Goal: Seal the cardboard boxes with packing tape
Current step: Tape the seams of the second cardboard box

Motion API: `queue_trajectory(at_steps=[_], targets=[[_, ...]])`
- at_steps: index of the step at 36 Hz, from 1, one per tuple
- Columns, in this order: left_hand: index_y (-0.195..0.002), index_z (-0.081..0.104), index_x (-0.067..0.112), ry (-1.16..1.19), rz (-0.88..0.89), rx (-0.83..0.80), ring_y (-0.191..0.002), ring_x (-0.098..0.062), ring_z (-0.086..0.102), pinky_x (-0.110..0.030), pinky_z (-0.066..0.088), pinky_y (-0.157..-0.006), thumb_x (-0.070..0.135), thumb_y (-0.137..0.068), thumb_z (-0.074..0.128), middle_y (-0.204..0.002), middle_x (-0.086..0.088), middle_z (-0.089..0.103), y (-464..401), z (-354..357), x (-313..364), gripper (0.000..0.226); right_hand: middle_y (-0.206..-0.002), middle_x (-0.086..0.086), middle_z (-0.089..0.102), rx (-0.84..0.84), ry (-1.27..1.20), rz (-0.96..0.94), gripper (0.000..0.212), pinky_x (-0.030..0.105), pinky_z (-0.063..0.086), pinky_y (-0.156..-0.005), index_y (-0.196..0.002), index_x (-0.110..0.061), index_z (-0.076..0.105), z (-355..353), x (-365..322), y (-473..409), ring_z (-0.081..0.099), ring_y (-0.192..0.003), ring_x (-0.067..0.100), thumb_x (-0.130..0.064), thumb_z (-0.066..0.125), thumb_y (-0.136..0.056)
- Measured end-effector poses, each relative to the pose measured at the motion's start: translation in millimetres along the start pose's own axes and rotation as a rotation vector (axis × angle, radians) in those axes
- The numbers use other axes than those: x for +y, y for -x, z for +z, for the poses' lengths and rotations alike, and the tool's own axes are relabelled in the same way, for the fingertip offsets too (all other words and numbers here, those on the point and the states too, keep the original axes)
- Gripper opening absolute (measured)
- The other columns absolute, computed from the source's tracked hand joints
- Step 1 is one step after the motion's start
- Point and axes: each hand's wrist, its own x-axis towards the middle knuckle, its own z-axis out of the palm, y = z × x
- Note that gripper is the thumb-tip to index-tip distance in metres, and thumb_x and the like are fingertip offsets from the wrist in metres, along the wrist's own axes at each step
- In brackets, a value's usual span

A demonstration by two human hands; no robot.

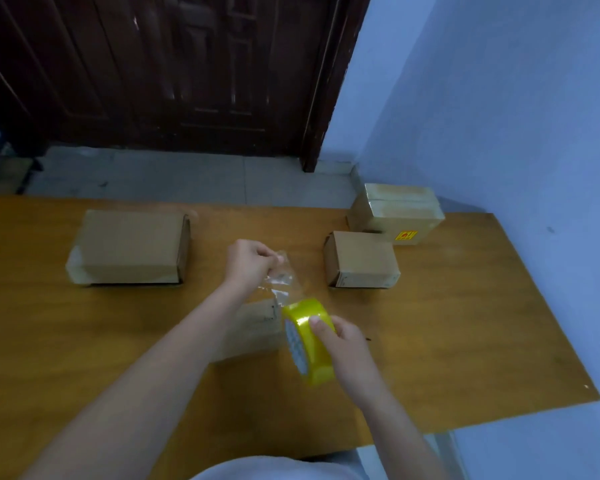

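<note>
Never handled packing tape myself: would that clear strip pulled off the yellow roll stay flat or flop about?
Probably floppy: the strip already looks crinkled between the left hand and the tape roll. It likely clings to itself if slackened. The right hand holds the roll.

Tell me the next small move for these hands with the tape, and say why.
Probably lower the pulled strip onto the small box under the forearms. The left hand pinches the free end of the clear tape strip, the right hand grips the yellow tape roll, and the strip hangs stretched between them above that box, not yet stuck down.
</note>
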Motion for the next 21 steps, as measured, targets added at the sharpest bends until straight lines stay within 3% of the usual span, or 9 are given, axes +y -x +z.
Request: queue_trajectory(at_steps=[3,5,6,9,11,13,16,18,21], targets=[[-0.058,0.067,0.018,-0.054,0.012,-0.002,-0.065,-0.022,0.064,-0.036,0.055,-0.071,0.008,-0.078,0.077,-0.069,-0.012,0.071,-6.9,-3.0,-5.5,0.024,-0.064,-0.002,0.049,0.009,0.188,0.125,0.040,0.037,0.042,-0.059,-0.068,-0.016,0.053,1.4,20.0,3.7,0.050,-0.059,0.012,-0.047,0.051,-0.093],[-0.062,0.068,0.017,-0.080,0.030,-0.048,-0.068,-0.021,0.063,-0.036,0.054,-0.073,0.009,-0.079,0.075,-0.070,-0.011,0.070,-5.6,0.9,-15.0,0.020,-0.078,-0.005,0.053,-0.014,0.294,0.169,0.035,0.041,0.047,-0.074,-0.085,-0.016,0.058,2.6,26.8,7.3,0.053,-0.074,0.013,-0.048,0.050,-0.093],[-0.067,0.070,0.015,-0.077,0.042,-0.068,-0.069,-0.021,0.062,-0.036,0.053,-0.074,0.010,-0.081,0.074,-0.072,-0.011,0.070,-4.9,3.1,-20.9,0.016,-0.082,-0.010,0.055,-0.024,0.306,0.165,0.032,0.035,0.047,-0.077,-0.090,-0.016,0.059,3.2,30.5,8.7,0.055,-0.078,0.008,-0.047,0.050,-0.094],[-0.080,0.072,0.013,-0.043,0.072,-0.097,-0.078,-0.021,0.063,-0.033,0.049,-0.078,0.013,-0.085,0.070,-0.078,-0.007,0.069,-4.1,7.9,-33.0,0.005,-0.069,-0.012,0.053,-0.056,0.223,0.176,0.023,0.013,0.039,-0.059,-0.083,-0.023,0.057,5.8,39.4,11.9,0.049,-0.060,-0.006,-0.041,0.050,-0.095],[-0.081,0.072,0.017,-0.042,0.092,-0.098,-0.082,-0.022,0.064,-0.035,0.050,-0.081,0.014,-0.086,0.070,-0.080,-0.004,0.070,-5.7,11.4,-40.4,0.006,-0.088,-0.008,0.061,-0.088,0.185,0.218,0.031,0.010,0.041,-0.073,-0.099,-0.023,0.060,8.2,45.7,12.7,0.055,-0.082,-0.006,-0.051,0.048,-0.093],[-0.076,0.070,0.027,-0.063,0.110,-0.104,-0.083,-0.020,0.065,-0.039,0.050,-0.084,0.017,-0.085,0.070,-0.078,0.005,0.069,-5.7,15.5,-47.7,0.014,-0.118,-0.004,0.062,-0.115,0.120,0.286,0.064,0.025,0.043,-0.097,-0.124,-0.018,0.057,12.3,50.7,11.3,0.055,-0.111,0.009,-0.067,0.048,-0.084],[-0.075,0.069,0.036,-0.105,0.156,-0.096,-0.082,-0.014,0.064,-0.038,0.049,-0.089,0.017,-0.084,0.071,-0.079,0.017,0.066,-3.6,20.9,-59.5,0.021,-0.128,-0.006,0.057,-0.135,0.066,0.359,0.053,0.030,0.039,-0.104,-0.132,-0.018,0.052,18.9,57.1,11.9,0.051,-0.120,0.010,-0.053,0.049,-0.092],[-0.082,0.074,0.028,-0.112,0.181,-0.067,-0.083,-0.011,0.063,-0.024,0.046,-0.084,0.016,-0.084,0.071,-0.083,0.012,0.068,-1.6,24.3,-65.4,0.012,-0.123,-0.007,0.059,-0.143,0.075,0.401,0.040,0.020,0.044,-0.097,-0.126,-0.023,0.054,18.7,60.1,13.7,0.054,-0.114,0.007,-0.047,0.049,-0.094],[-0.090,0.076,0.018,-0.201,0.243,-0.023,-0.087,-0.011,0.061,-0.005,0.030,-0.080,0.020,-0.084,0.072,-0.092,0.003,0.071,-2.7,27.3,-74.6,0.008,-0.095,-0.021,0.056,-0.127,0.088,0.419,0.008,-0.002,0.039,-0.065,-0.102,-0.031,0.051,13.7,57.1,13.5,0.054,-0.091,-0.006,-0.036,0.046,-0.099]])
